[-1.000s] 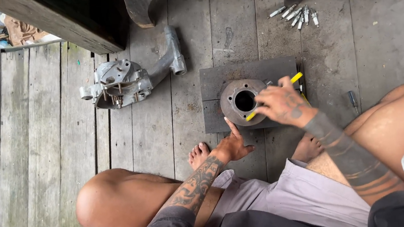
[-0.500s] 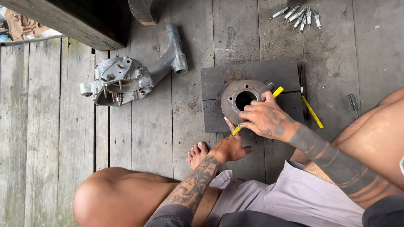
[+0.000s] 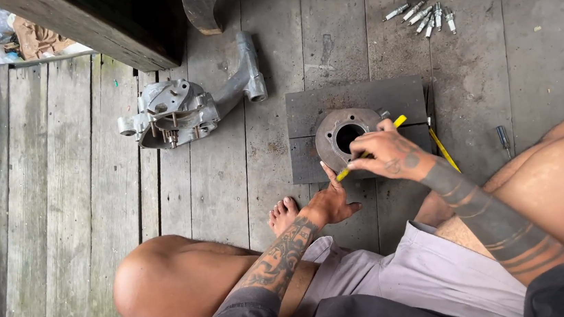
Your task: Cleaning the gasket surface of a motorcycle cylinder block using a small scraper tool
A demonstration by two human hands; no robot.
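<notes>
A round rusty metal hub [image 3: 342, 135] with a dark centre hole rests on a dark square slab [image 3: 312, 111] on the plank floor. My right hand [image 3: 389, 158] is shut on a thin yellow-handled tool [image 3: 364, 154] held across the hub's near edge. My left hand [image 3: 331, 202] lies just below the hub, fingers spread, one fingertip touching the slab's front edge. It holds nothing.
A grey cast engine casing [image 3: 177, 110] lies to the left. Several spark plugs [image 3: 423, 17] lie at the upper right. A second yellow tool [image 3: 443, 150] and a small screwdriver [image 3: 503, 138] lie right of the slab. My bare knees and foot [image 3: 282, 215] border the work spot.
My right hand has slid left and nearer with the yellow tool, from the hub's right side onto its near edge. My left hand has stayed put.
</notes>
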